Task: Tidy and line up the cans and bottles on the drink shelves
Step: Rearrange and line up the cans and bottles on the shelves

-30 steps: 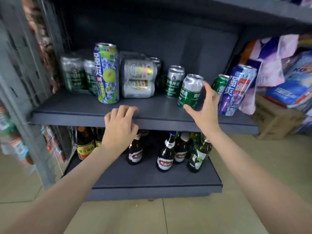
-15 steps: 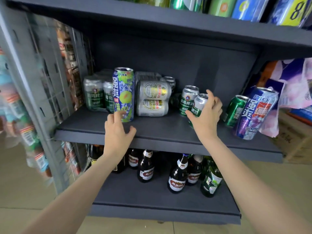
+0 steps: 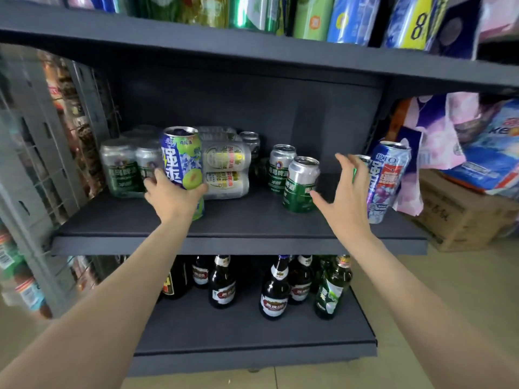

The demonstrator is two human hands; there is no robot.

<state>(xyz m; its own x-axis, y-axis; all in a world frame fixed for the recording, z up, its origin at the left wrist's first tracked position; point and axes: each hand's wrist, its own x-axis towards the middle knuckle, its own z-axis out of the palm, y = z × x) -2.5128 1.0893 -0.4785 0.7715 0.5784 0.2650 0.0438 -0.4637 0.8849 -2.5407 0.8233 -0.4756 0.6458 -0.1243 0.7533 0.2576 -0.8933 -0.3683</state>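
Observation:
On the middle dark shelf (image 3: 238, 228), my left hand (image 3: 171, 196) grips the lower part of a tall blue-and-green can (image 3: 182, 161). My right hand (image 3: 345, 192) hovers with fingers spread between a green beer can (image 3: 300, 186) and a tall blue-and-purple can (image 3: 389, 178); it holds nothing. Another green beer can (image 3: 280, 168) stands just behind the first. A small green can behind my right hand is mostly hidden. Wrapped packs of green cans (image 3: 123, 167) and silver cans (image 3: 226, 169) stand at the left rear.
Dark beer bottles (image 3: 273, 290) and a green bottle (image 3: 331, 290) stand loosely on the lower shelf (image 3: 252, 346). The top shelf carries colourful tall cans (image 3: 348, 18). A grey wire side panel (image 3: 42, 164) is on the left. Bags and a cardboard box (image 3: 463, 217) are on the right.
My left hand left the shelf's front edge and took hold of the tall blue-and-green can. My right hand let go of the green beer can and moved right, fingers spread.

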